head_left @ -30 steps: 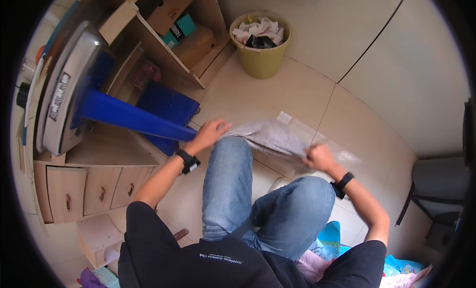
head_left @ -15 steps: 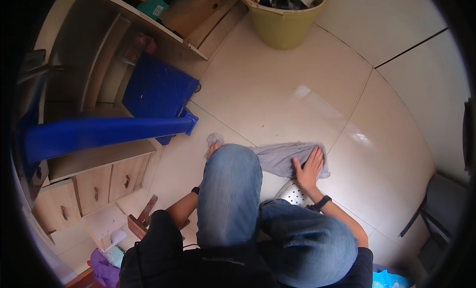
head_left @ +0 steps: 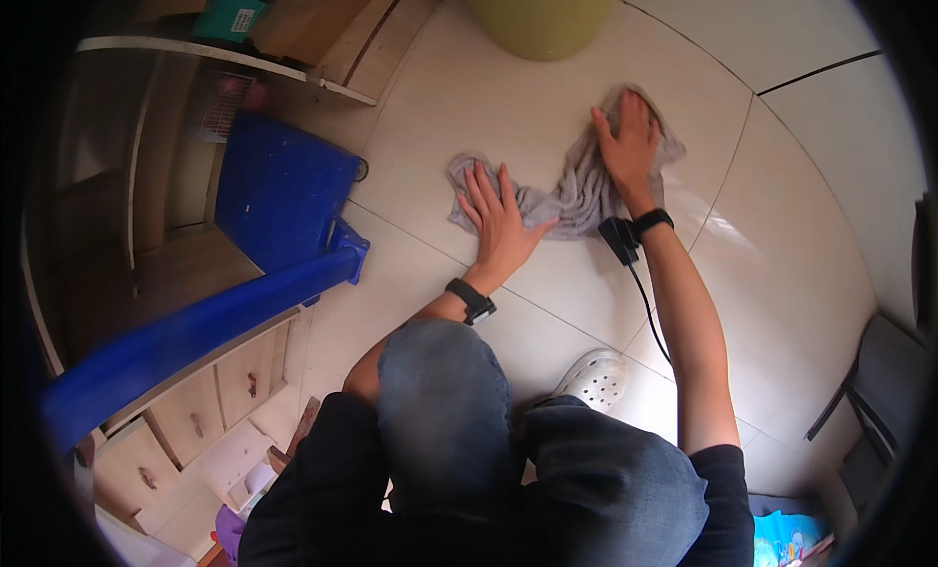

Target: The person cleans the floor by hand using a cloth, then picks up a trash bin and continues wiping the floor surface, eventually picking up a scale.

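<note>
A grey cloth (head_left: 576, 198) lies rumpled across the tiled floor, bunched into folds in its middle. My left hand (head_left: 496, 213) presses flat on its left end, fingers spread. Farther off, my right hand (head_left: 630, 149) rests flat on the cloth's right end, thumb apart from the fingers. Both palms lie on top of the fabric and neither grips it. Black bands circle both wrists, and a small black device (head_left: 618, 240) with a cable sits by my right wrist.
A yellow-green bucket (head_left: 537, 25) stands ahead. To the left are a blue platform cart (head_left: 283, 181) with a blue bar, a wooden shelf (head_left: 225, 54) and drawers (head_left: 195, 420). My white clog (head_left: 594, 379) is between me and the cloth. A dark folding chair (head_left: 870, 391) stands right.
Both hands have slid forward over the floor with the cloth, which is now more bunched. My left hand has come out from behind my knee. The view has shifted slightly.
</note>
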The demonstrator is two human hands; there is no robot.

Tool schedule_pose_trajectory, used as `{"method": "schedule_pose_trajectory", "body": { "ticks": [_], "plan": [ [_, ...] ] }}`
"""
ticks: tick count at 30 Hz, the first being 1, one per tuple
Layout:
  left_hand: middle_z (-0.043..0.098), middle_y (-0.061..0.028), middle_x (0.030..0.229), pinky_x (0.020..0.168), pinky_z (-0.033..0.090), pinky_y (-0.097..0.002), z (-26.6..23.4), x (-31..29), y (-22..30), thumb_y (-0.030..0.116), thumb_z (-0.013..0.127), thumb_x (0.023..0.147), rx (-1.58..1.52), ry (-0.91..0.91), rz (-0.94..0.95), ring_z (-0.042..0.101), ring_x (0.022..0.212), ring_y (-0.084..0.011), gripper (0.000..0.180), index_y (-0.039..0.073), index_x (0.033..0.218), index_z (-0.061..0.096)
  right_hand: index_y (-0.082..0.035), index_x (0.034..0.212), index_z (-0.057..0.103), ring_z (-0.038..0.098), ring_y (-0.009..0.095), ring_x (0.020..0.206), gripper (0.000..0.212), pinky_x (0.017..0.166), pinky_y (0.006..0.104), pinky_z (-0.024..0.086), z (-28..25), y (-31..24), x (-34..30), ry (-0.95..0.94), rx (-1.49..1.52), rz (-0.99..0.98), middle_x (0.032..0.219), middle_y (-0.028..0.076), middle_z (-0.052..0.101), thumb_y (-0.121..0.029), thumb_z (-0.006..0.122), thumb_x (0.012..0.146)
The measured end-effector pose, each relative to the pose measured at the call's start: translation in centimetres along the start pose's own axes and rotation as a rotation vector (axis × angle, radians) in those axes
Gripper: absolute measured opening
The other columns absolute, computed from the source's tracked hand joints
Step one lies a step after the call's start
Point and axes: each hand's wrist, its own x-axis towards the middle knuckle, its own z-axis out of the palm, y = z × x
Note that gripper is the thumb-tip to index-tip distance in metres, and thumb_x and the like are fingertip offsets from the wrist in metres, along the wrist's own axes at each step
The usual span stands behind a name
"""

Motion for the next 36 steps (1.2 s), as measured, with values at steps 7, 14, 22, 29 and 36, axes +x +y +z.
{"method": "schedule_pose_trajectory", "body": {
  "ticks": [7,14,22,29,36],
  "plan": [
    [0.004,-0.0317,0.153,0.108,0.005,-0.0671,-0.5,0.8,-2.1,0.039,0.082,0.069,-0.033,-0.042,0.036,0.000,0.144,-0.0470,0.113,-0.004,0.148,0.014,-0.008,0.136,0.050,0.040,0.028,0.135,0.050,0.114,0.0473,0.023,-0.5,-5.7,-4.6,-0.280,0.167,-0.455,0.141,0.012,0.050,-0.037,0.046,0.096],
    [0.003,-0.0289,0.156,0.109,0.005,-0.0665,-2.5,-11.9,-4.6,0.030,0.086,0.062,-0.069,-0.217,0.042,0.001,0.145,-0.0466,0.119,0.000,0.150,0.011,-0.004,0.146,0.034,0.028,0.028,0.142,0.079,0.117,0.0476,0.014,-8.5,-5.5,-18.2,-0.725,0.257,-0.548,0.150,0.016,0.037,-0.050,0.058,0.087],
    [-0.009,-0.0373,0.151,0.104,-0.001,-0.0720,-0.7,-5.0,-1.1,0.039,0.088,0.059,-0.093,-0.051,-0.254,-0.011,0.142,-0.0516,0.131,-0.002,0.150,0.004,0.003,0.151,0.009,0.004,0.034,0.148,0.107,0.117,0.0470,0.000,-10.0,3.7,-20.6,-0.258,0.090,0.250,0.158,0.023,0.011,-0.058,0.063,0.081],
    [-0.011,-0.0393,0.150,0.103,-0.002,-0.0728,1.4,10.9,-0.5,0.050,0.084,0.065,-0.079,0.053,-0.154,-0.015,0.141,-0.0507,0.130,-0.002,0.150,0.001,0.002,0.150,0.019,0.016,0.031,0.146,0.100,0.116,0.0456,0.006,-5.2,7.7,-5.6,0.049,0.115,0.231,0.155,0.021,0.023,-0.064,0.056,0.085],
    [0.003,-0.0329,0.153,0.105,0.006,-0.0706,2.1,17.8,-0.8,0.045,0.079,0.073,-0.097,0.122,-0.093,-0.006,0.144,-0.0454,0.113,-0.004,0.148,0.011,-0.004,0.148,0.029,0.021,0.025,0.145,0.102,0.116,0.0476,0.008,-1.3,2.6,4.9,-0.224,0.271,-0.078,0.153,0.015,0.031,-0.071,0.059,0.078]
  ]
}}
